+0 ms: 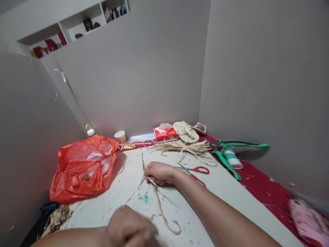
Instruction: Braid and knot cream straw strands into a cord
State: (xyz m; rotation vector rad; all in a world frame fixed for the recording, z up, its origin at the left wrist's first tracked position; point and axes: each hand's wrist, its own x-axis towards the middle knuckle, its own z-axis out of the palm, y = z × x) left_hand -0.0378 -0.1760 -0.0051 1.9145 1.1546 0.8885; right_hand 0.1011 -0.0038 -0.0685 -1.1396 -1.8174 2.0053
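Left hand (pixel 128 226), blurred at the near edge of the white board (pixel 231 192); grip can't tell. Right hand (pixel 159 172) mid-board pinches straw strand (pixel 160 206) flat. Looks like twisting step; next needs steady tension. Scissors (pixel 196 170) just beside right hand.

We've got a pale, flat straw strand (pixel 160 206) lying on the white surface (pixel 231 192). Its near end curls into a hook. The far end sits pinned under our right hand (pixel 159 172).

Grey walls (pixel 154 68), corner; white shelf (pixel 64 27) high left.
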